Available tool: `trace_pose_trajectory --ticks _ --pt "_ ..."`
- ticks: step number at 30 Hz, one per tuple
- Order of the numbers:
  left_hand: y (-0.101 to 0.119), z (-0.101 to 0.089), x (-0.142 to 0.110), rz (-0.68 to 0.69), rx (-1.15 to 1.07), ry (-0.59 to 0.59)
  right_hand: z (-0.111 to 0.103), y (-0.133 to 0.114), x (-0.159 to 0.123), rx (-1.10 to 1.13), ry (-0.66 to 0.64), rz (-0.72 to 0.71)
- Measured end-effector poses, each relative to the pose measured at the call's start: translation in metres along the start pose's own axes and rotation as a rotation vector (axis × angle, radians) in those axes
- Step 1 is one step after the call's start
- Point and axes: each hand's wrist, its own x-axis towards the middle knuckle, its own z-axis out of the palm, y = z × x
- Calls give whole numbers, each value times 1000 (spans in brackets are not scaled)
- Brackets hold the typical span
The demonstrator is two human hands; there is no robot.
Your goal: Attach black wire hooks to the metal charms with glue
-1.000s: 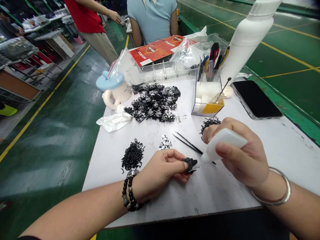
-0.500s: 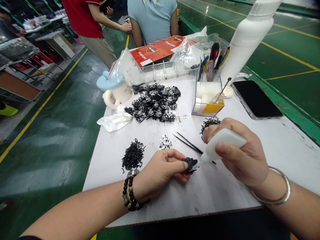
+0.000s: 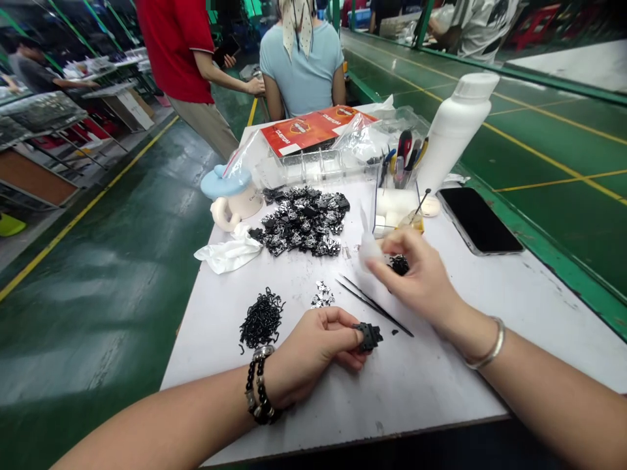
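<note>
head view: our left hand (image 3: 313,349) pinches the black part (image 3: 371,337) over the table (image 3: 416,391); our right hand (image 3: 424,281) pinches the bottle (image 3: 369,253), blurred and roughly upright, apart from that part. between our hands we see tweezers (image 3: 376,305) lying near silver bits (image 3: 322,295).

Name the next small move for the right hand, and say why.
Probably set the white bottle down upright: the right hand holds it nozzle up, away from the black part in the left hand, and the tweezers lie unheld on the table.
</note>
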Motion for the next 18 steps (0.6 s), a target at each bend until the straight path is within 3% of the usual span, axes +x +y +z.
trace_pose_trajectory --ticks 3,8,10,14,18 --pt "1 1 0 3 0 6 15 7 7 -185 -100 -5" --pt "0 0 -1 -4 1 10 21 17 11 -315 -88 -93" --pt "-1 0 -1 -1 -2 4 8 15 14 -353 -11 -169" --pt "-1 -1 1 -8 11 -5 -32 11 28 -434 299 -276" --pt "1 0 1 -17 37 -7 -53 20 43 -537 296 -324"
